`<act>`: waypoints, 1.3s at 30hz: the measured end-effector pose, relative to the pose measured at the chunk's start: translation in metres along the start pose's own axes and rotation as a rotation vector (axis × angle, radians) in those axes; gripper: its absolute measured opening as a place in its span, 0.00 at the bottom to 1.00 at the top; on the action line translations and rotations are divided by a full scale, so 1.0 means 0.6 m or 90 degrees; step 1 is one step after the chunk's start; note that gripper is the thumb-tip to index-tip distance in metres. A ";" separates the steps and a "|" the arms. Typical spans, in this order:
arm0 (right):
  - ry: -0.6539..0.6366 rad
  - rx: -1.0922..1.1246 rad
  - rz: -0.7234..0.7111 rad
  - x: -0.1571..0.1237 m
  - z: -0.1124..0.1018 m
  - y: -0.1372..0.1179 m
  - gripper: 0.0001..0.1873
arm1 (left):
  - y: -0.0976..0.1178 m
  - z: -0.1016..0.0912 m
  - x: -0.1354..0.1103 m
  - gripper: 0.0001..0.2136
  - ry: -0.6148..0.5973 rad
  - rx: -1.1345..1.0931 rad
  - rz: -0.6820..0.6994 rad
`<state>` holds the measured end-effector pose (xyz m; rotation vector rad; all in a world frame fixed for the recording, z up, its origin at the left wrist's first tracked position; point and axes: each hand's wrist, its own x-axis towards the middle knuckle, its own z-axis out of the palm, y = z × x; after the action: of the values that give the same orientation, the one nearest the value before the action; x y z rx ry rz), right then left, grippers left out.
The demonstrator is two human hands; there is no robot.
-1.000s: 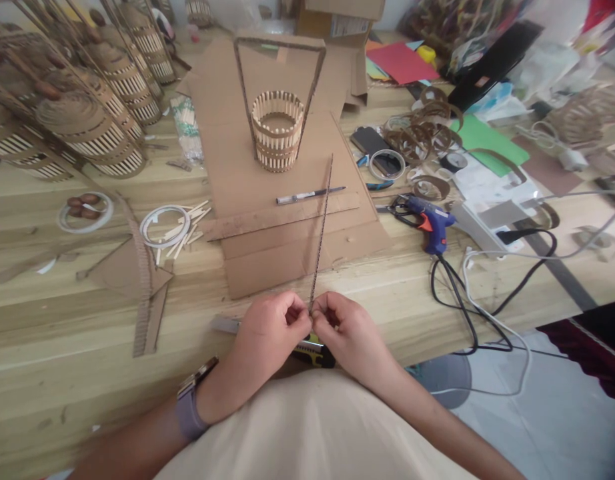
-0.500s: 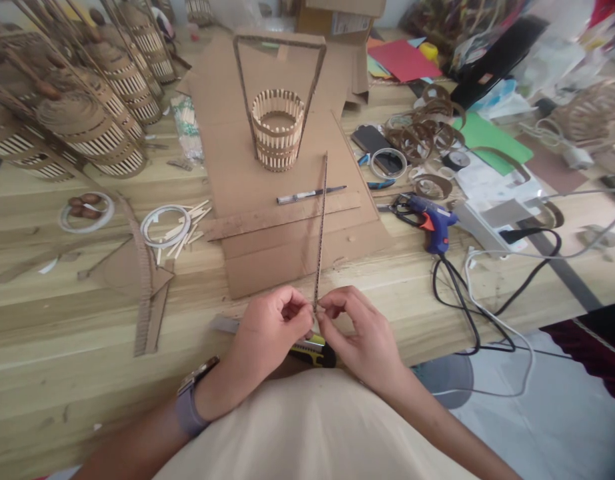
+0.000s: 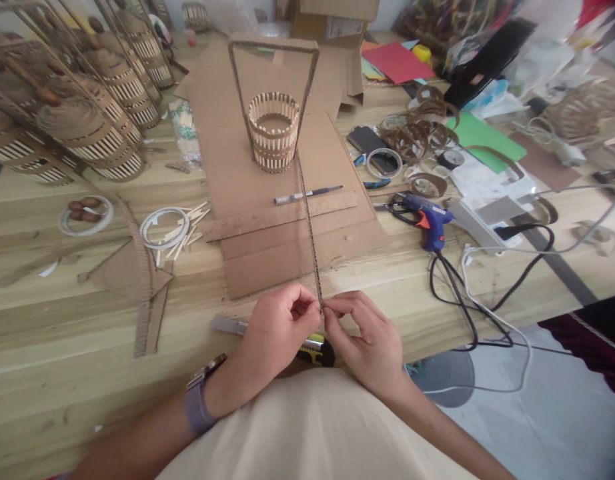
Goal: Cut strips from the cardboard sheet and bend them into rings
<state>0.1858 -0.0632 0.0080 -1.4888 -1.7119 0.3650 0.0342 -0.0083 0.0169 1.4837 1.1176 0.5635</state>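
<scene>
A long thin cardboard strip [image 3: 310, 230] is pinched at its near end between my left hand [image 3: 286, 317] and my right hand [image 3: 365, 337], fingertips almost touching. Its far end reaches up to the small basket [image 3: 273, 137] of wooden sticks and cardboard bands, which has a tall cardboard handle. Under my wrists, at the table's near edge, lies a yellow and black utility knife [image 3: 315, 351], partly hidden by my left hand. A pen [image 3: 307, 195] and a flat cardboard strip [image 3: 257, 219] rest on the cardboard sheet [image 3: 257, 263] beneath the held strip.
Several finished lantern-like baskets [image 3: 95, 133] crowd the left back. Two tape rolls [image 3: 165, 228] and loose sticks lie at left. To the right are a blue glue gun [image 3: 430, 217] with its cable, a power strip [image 3: 487, 223], coiled cardboard strips [image 3: 417, 137] and a green sheet [image 3: 487, 140].
The far end of the held strip has swung left, towards the basket. Both hands have shifted slightly right and keep their pinch on its near end.
</scene>
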 end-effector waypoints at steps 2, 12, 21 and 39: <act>0.003 -0.014 -0.005 0.001 0.000 0.001 0.07 | 0.001 0.000 -0.001 0.05 0.001 0.014 0.017; 0.006 -0.071 -0.146 0.017 -0.002 0.003 0.10 | 0.017 -0.024 -0.012 0.06 0.022 0.079 0.121; -0.095 -0.096 -0.240 0.059 0.011 -0.030 0.07 | 0.005 -0.059 -0.044 0.08 0.123 0.164 0.120; -0.177 -0.036 -0.234 0.071 0.060 -0.008 0.09 | -0.047 -0.064 -0.025 0.08 0.104 0.066 0.010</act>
<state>0.1578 -0.0148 0.0050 -1.1675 -2.1867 0.3390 -0.0139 -0.0051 0.0035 1.5581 1.2786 0.6559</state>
